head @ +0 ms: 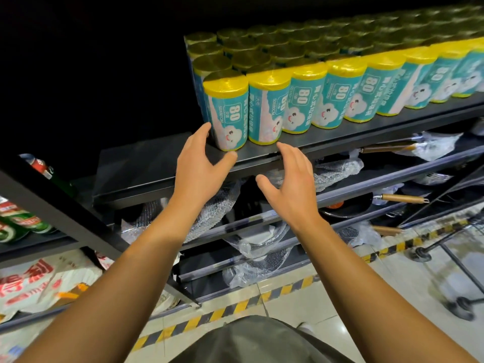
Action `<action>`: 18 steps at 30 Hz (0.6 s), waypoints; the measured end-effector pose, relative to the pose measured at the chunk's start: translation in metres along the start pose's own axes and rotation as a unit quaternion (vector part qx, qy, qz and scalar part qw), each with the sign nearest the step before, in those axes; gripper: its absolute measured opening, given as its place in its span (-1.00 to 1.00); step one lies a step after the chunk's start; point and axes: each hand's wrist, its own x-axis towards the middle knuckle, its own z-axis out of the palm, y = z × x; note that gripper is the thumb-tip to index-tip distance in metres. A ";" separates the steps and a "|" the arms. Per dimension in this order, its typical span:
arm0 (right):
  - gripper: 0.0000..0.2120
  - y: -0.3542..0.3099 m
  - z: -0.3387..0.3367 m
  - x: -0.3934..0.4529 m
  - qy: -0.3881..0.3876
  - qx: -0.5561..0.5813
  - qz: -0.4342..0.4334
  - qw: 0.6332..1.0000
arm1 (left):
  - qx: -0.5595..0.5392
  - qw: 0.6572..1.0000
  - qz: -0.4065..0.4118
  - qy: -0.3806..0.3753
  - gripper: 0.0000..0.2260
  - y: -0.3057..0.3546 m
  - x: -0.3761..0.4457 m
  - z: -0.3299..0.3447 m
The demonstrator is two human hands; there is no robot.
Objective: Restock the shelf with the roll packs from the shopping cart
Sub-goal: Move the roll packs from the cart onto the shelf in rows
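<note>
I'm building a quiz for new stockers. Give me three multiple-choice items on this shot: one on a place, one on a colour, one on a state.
1. Where is bare space on the roll shelf?
A. left end
B. right end
C. middle

2. What colour are the roll packs' caps?
A. red
B. yellow
C. white

3. What is the right hand doing?
A. gripping a pack
B. holding a pan
C. open, holding nothing

Key:
1 A, dark bare shelf lies left of the leftmost pack.
2 B, every front pack has a yellow top.
3 C, its fingers are spread below the shelf edge.
</note>
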 end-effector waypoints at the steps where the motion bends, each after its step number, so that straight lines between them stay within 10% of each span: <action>1: -0.34 0.001 -0.002 -0.005 -0.008 0.003 0.006 1.000 | 0.016 1.000 0.014 -0.010 -0.37 0.001 -0.011 0.001; 8: -0.41 0.025 -0.035 -0.047 -0.041 0.023 0.037 0.998 | 0.128 0.988 0.064 -0.059 -0.50 0.014 -0.077 0.037; 18: -0.38 0.142 -0.158 -0.164 -0.001 -0.028 0.138 0.990 | -0.001 0.973 0.074 -0.220 -0.50 0.106 -0.176 0.167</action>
